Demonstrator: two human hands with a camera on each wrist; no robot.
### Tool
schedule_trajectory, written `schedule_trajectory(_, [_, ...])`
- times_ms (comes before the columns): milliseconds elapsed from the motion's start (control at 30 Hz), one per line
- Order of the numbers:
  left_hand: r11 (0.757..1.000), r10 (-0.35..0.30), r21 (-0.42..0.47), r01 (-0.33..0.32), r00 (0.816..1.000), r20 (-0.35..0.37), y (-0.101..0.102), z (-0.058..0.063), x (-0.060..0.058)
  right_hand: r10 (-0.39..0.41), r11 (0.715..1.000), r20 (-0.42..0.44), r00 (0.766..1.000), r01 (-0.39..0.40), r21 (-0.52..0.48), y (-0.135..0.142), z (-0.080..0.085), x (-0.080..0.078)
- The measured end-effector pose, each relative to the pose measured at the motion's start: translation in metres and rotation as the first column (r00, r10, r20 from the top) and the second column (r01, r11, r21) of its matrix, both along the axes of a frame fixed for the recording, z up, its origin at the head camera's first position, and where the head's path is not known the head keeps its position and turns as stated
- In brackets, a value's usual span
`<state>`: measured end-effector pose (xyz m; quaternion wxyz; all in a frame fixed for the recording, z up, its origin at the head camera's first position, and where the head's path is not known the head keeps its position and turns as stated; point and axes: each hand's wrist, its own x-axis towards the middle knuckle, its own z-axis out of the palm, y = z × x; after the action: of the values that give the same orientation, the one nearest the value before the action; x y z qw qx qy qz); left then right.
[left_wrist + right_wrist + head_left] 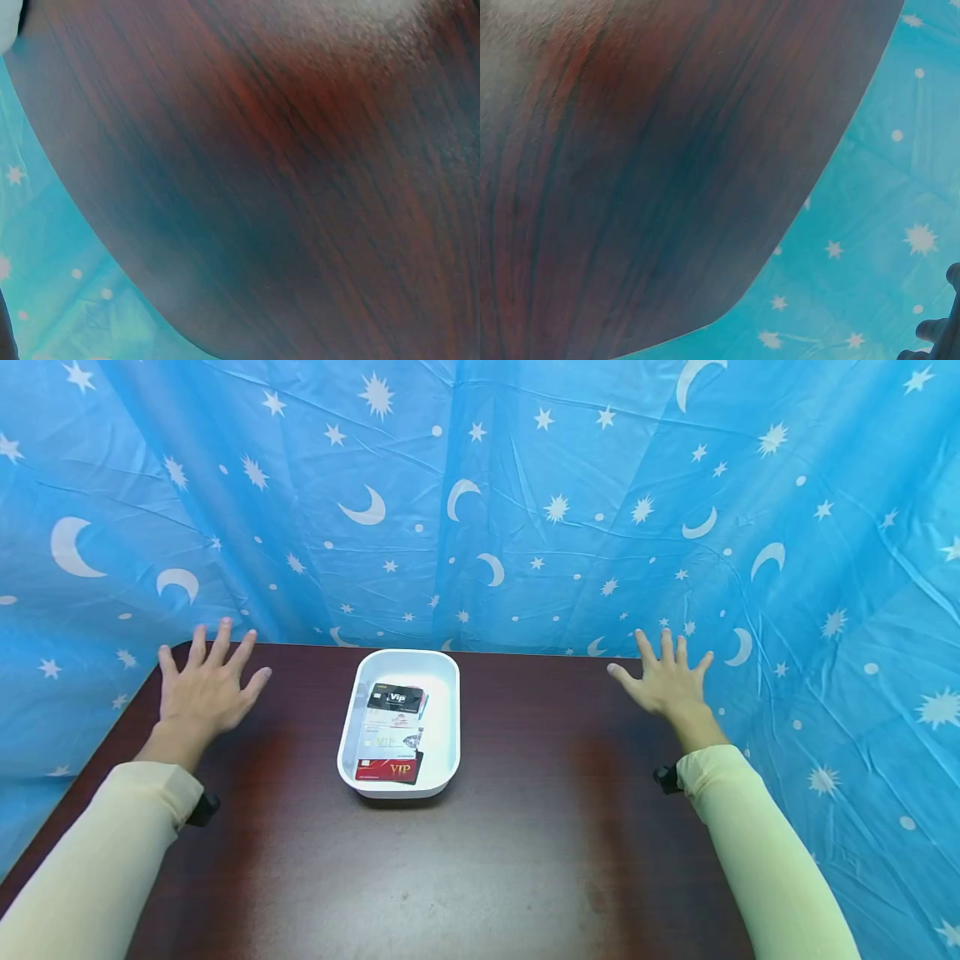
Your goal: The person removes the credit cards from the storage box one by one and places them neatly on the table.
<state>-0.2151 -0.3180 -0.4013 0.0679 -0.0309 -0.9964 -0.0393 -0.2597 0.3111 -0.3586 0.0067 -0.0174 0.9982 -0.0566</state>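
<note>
White tray on dark table, overlapping cards inside. Left hand left of tray, right hand well apart to tray's right; both with fingers spread wide, holding nothing.

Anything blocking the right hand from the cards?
Only the side wall of the white tray, on the side facing the right hand. The cards lie inside its open top; nothing else visible stands between.

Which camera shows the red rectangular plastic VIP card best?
The head view: there the red plastic VIP card lies legible in the white rectangular plastic-looking tray. Neither wrist view catches it; both mostly show brown wood-grained tabletop.
</note>
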Motion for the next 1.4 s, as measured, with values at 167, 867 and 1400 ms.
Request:
schedule_trajectory(167, [1.000,-0.031,-0.003,0.031,1.000,0.005,0.014,0.003,-0.004,0.026,1.000,-0.027,0.999,-0.026,-0.016,-0.011,0.002,-0.001])
schedule_trajectory(867, [0.964,-0.262,-0.007,0.264,0.960,0.095,0.070,0.004,-0.004,0.200,0.974,0.005,0.980,-0.200,0.109,-0.079,0.005,0.006])
schedule_trajectory(1400, [0.917,-0.389,-0.012,0.400,0.897,0.210,0.099,-0.012,-0.001,0.311,0.943,0.089,0.946,-0.318,0.093,-0.142,0.009,0.013])
